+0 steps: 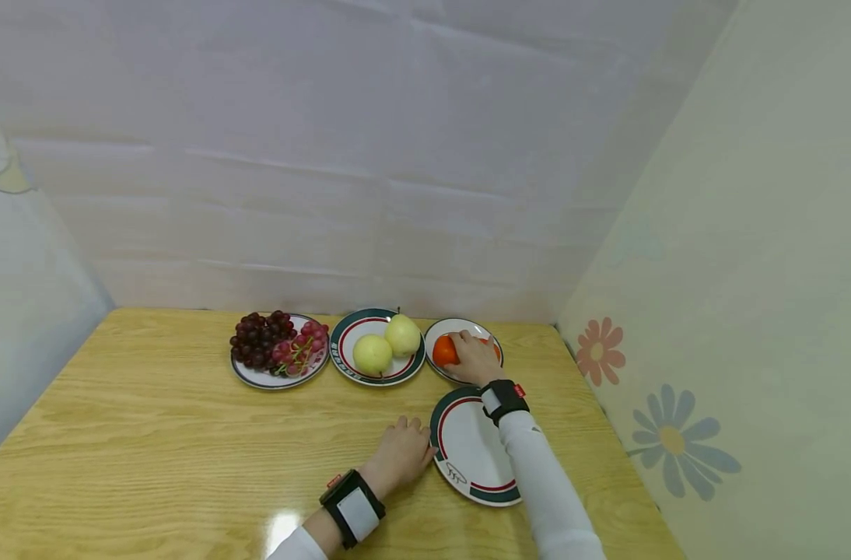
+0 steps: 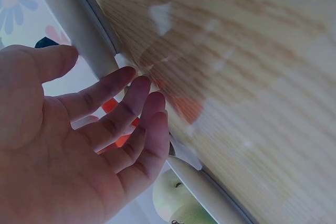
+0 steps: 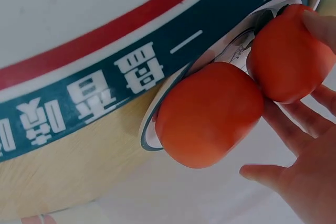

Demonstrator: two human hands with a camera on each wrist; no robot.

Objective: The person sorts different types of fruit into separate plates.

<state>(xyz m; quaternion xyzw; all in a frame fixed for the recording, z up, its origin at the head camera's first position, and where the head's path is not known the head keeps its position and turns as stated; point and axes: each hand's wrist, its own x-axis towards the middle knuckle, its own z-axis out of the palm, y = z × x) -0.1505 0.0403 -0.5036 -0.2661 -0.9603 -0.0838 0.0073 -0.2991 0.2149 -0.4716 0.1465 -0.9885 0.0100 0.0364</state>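
Note:
My right hand (image 1: 476,359) reaches onto the small white plate (image 1: 460,323) at the back right. Its thumb and fingers lie around the left tomato (image 3: 291,53), which still sits on that plate. A second tomato (image 3: 210,114) lies beside it, mostly covered by the hand in the head view. The left hand (image 1: 400,453) hovers or rests at the left rim of a large green-rimmed plate (image 1: 471,447); its fingers (image 2: 113,129) are loosely bent and hold nothing. In the head view the right forearm covers part of this plate.
At the back left a plate (image 1: 257,379) bears dark and red grapes (image 1: 257,338). Between it and the tomatoes stands a green-rimmed plate (image 1: 348,369) with two yellow-green pears (image 1: 372,355). Walls (image 1: 327,194) border the wooden table (image 1: 173,435) behind and at the sides.

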